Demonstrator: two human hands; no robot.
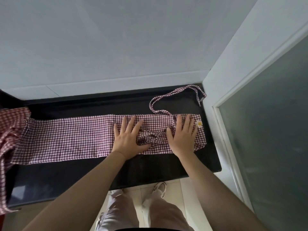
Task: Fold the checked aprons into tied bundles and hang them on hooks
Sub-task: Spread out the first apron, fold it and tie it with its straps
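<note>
A red-and-white checked apron (70, 137) lies folded into a long strip across the black counter (150, 170). My left hand (129, 139) presses flat on the strip near its middle, fingers spread. Toward the strip's right end my right hand (183, 137) also lies flat, just left of a small daisy patch (199, 123). Bunched apron ties (153, 136) lie on the cloth between the two hands. A neck strap loop (173, 95) trails onto the counter behind the strip.
Another checked apron (10, 129) is heaped at the counter's left end and hangs over its front edge. A white wall (116, 47) rises behind the counter. A frosted glass door (270, 130) stands at the right. Tiled floor and my legs are below.
</note>
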